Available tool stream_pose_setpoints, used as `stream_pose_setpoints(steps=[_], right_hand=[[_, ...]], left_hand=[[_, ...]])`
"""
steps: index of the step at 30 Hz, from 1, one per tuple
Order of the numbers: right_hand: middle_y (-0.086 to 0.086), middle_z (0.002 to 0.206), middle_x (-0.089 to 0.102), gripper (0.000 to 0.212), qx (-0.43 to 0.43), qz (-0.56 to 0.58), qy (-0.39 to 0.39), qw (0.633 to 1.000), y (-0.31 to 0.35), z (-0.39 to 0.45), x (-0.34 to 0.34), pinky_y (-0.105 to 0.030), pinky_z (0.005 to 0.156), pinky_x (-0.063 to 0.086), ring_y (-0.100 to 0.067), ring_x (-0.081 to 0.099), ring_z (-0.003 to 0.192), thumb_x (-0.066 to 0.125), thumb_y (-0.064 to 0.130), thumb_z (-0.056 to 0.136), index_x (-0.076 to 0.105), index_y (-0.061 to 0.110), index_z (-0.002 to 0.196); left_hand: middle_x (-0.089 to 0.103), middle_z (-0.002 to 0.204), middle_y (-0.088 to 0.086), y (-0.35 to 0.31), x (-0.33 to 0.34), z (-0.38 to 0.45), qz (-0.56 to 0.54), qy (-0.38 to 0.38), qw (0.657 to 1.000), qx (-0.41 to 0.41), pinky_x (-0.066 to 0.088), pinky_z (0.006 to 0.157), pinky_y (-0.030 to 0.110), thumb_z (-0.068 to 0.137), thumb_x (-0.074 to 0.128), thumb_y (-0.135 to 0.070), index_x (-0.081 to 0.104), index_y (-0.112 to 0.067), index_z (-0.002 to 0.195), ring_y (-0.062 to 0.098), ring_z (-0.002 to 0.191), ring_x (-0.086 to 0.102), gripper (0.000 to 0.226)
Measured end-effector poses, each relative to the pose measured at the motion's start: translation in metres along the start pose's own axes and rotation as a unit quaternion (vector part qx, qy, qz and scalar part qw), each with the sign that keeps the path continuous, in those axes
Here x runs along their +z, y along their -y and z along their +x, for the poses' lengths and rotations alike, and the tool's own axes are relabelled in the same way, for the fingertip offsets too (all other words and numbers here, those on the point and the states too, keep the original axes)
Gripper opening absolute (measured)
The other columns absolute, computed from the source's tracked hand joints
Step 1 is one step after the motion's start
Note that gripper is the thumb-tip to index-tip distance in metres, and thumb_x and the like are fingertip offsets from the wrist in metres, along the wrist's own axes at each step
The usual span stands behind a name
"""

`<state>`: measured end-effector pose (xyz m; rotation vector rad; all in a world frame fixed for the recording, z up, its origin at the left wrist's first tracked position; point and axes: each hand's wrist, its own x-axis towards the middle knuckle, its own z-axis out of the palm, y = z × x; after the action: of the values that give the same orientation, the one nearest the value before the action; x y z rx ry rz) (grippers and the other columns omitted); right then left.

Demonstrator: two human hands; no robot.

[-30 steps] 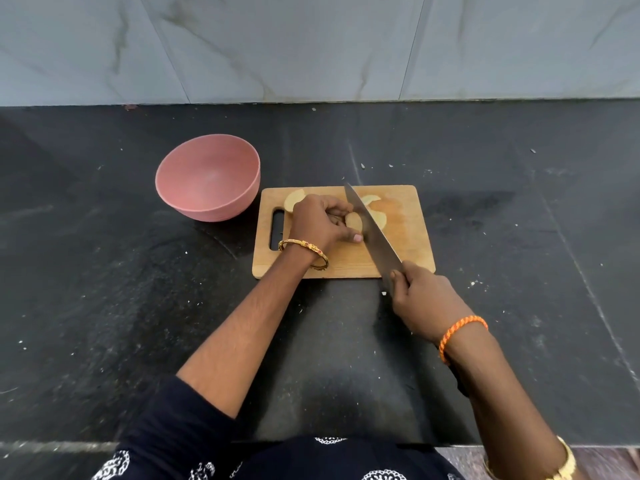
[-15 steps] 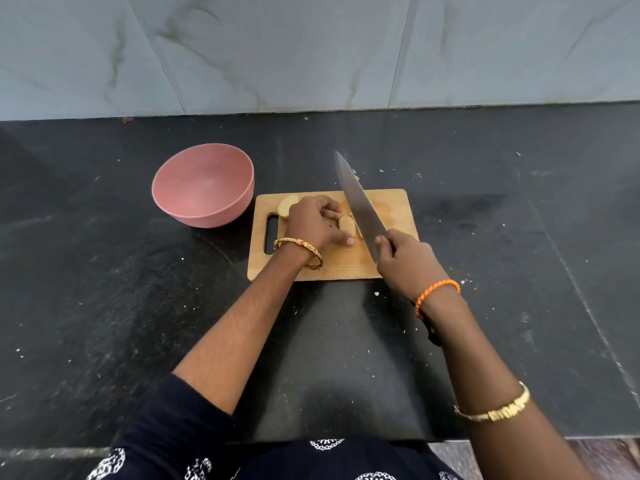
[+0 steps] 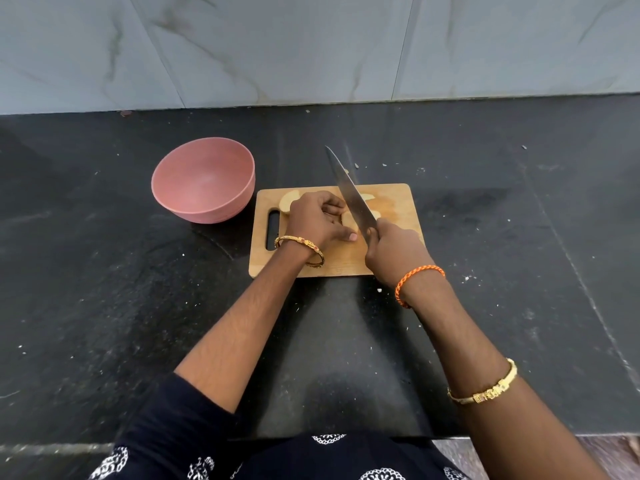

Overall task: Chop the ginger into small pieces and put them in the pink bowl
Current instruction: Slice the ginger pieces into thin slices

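1. Two hands are at work over the wooden cutting board (image 3: 332, 261), which lies just right of the pink bowl (image 3: 204, 183) on the black counter (image 3: 104, 306); having the bowl close likely keeps the later transfer short.
2. Left hand (image 3: 317, 218): fingers curled down over the ginger (image 3: 346, 220), pinning it to the board, knuckles toward the blade, probably to guard the fingertips.
3. Right hand (image 3: 393, 252): wrapped tightly round the handle of the knife (image 3: 351, 195). Blade is raised, tip pointing far and left, angled down beside the left hand, apparently poised for a cut.
4. Ginger: pale pieces lie on the board, one at the far left (image 3: 287, 200), others right of the blade. The bowl looks empty.
5. Writing: none legible on board, bowl or blade. No brand marks seen.
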<state>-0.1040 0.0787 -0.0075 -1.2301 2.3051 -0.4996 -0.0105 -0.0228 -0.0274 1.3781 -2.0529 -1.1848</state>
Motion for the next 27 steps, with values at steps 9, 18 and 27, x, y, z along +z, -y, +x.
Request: stream_pose_setpoints(steps=[9, 18, 27], right_hand=[[-0.016, 0.096, 0.058, 0.025, 0.042, -0.024, 0.034, 0.998, -0.004, -0.014, 0.011, -0.036, 0.073, 0.047, -0.034, 0.058, 0.088, 0.033, 0.028, 0.100, 0.050, 0.012, 0.111], [-0.013, 0.082, 0.052, 0.020, 0.057, -0.033, 0.061, 0.996, -0.024, -0.055, -0.013, -0.035, 0.074, 0.047, -0.032, 0.050, 0.078, 0.035, 0.029, 0.099, 0.048, 0.016, 0.090], [-0.012, 0.081, 0.057, 0.024, 0.029, 0.025, -0.002, 0.999, -0.020, -0.037, -0.019, -0.034, 0.069, 0.047, -0.032, 0.056, 0.075, 0.037, 0.029, 0.098, 0.048, 0.016, 0.081]], left_hand=[[0.071, 0.096, 0.005, 0.001, 0.000, 0.000, -0.004, -0.001, 1.000, -0.001, 0.049, 0.062, 0.007, 0.050, 0.089, -0.015, 0.067, -0.008, 0.103, 0.002, 0.067, 0.060, 0.058], [0.070, 0.098, 0.005, -0.001, -0.002, -0.003, -0.007, 0.003, 1.000, 0.008, 0.052, 0.073, 0.016, 0.051, 0.089, -0.014, 0.067, -0.007, 0.104, 0.009, 0.081, 0.063, 0.058], [0.059, 0.065, -0.010, -0.004, -0.002, -0.006, -0.001, 0.008, 1.000, -0.015, 0.042, 0.054, -0.002, 0.054, 0.088, -0.014, 0.070, -0.008, 0.094, -0.002, 0.058, 0.052, 0.045]])
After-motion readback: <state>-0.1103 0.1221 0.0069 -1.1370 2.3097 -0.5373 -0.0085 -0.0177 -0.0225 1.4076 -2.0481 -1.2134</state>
